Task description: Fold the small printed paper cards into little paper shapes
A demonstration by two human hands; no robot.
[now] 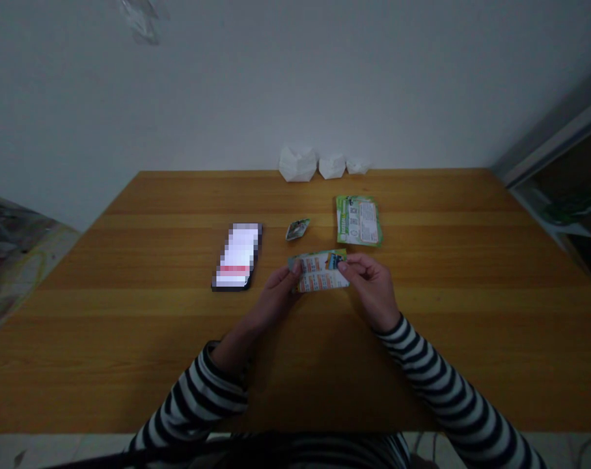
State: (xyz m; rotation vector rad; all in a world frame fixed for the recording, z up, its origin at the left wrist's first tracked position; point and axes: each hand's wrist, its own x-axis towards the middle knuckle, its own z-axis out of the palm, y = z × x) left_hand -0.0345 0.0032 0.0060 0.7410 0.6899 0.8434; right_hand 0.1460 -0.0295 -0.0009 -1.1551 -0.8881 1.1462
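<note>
Between my two hands a printed paper leaflet (319,277) is held up over the table, white with orange-red blocks of print and a green and blue top edge. My left hand (279,291) pinches its left end, thumb in front. The right end is gripped by my right hand (371,280), thumb on the printed face and fingers behind. Just beyond the leaflet lies a small folded card or packet (297,229). A stack of green and white leaflets (358,220) rests farther back on the right.
A phone (237,256) with a lit, blurred screen lies left of my hands on the wooden table (144,312). Three crumpled white papers (298,164) stand along the back edge against the wall (276,78). Shelving (569,189) is beyond the right edge.
</note>
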